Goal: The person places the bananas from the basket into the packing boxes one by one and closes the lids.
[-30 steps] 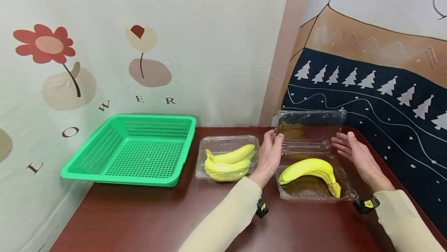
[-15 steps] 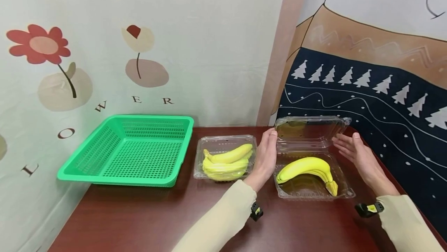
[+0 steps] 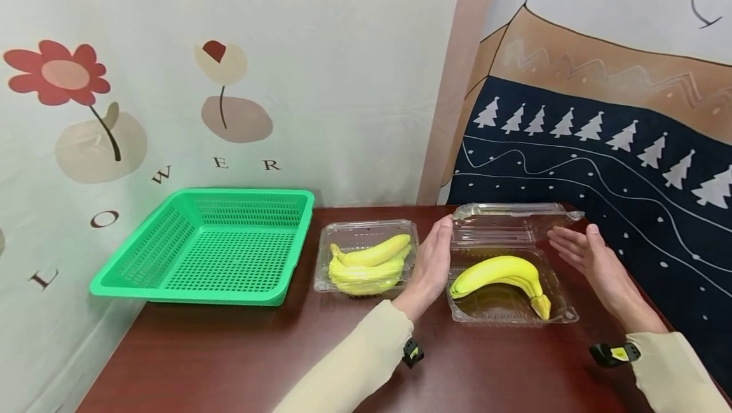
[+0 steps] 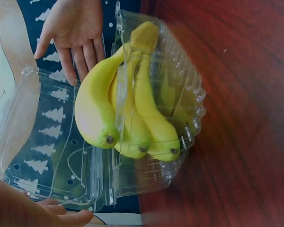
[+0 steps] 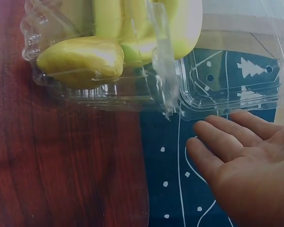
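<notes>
A clear plastic clamshell box (image 3: 503, 318) stands on the table with its lid (image 3: 509, 211) raised on the far side. Inside its base lies a bunch of yellow bananas (image 3: 502, 270); the left wrist view shows the bunch (image 4: 97, 101) as three joined fruits. My left hand (image 3: 433, 264) is upright along the box's left side, fingers straight, fingertips by the lid's left edge. On the other side my right hand (image 3: 600, 267) has its fingers extended and palm turned toward the box, fingertips near the lid's right edge. Neither hand grips anything.
Left of my left hand sits a second clear clamshell box (image 3: 366, 227), closed, with bananas (image 3: 372, 267) inside. A green slotted plastic basket (image 3: 200, 298) occupies the table's (image 3: 486, 368) left back. Printed cloths (image 3: 354, 82) hang behind the table and along its right side.
The lid has tipped lower, from nearly upright to slanting toward the base. Both hands stay beside it, fingers straight. The whole view has shifted slightly, so things appear further left.
</notes>
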The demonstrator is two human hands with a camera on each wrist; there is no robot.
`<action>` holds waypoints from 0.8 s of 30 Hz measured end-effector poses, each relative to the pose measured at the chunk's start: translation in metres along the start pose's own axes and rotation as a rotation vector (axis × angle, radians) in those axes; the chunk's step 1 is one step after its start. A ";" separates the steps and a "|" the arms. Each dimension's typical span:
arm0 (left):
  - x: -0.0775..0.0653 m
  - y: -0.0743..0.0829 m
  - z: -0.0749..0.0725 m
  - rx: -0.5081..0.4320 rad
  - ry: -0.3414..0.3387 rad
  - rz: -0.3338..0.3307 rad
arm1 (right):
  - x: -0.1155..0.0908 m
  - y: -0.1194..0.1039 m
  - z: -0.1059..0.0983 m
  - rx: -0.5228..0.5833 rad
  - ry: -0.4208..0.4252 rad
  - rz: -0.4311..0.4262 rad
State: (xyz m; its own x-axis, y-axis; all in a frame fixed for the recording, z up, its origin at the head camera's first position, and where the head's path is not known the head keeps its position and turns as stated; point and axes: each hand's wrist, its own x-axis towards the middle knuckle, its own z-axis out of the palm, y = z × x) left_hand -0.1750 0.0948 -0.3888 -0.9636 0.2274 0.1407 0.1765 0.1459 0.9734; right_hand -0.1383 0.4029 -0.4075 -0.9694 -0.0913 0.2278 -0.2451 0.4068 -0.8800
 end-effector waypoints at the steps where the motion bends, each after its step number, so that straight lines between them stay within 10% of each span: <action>1: -0.002 0.000 0.000 0.002 -0.005 0.001 | -0.001 0.001 -0.001 0.000 -0.006 0.001; 24: -0.026 -0.008 -0.009 0.120 -0.176 0.084 | -0.022 0.015 -0.009 0.332 -0.139 -0.019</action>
State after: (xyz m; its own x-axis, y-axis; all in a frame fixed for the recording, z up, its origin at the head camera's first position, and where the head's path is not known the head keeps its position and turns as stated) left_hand -0.1532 0.0785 -0.3990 -0.8966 0.4063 0.1764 0.2873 0.2301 0.9298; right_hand -0.1209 0.4192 -0.4221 -0.9515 -0.2278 0.2067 -0.2317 0.0887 -0.9687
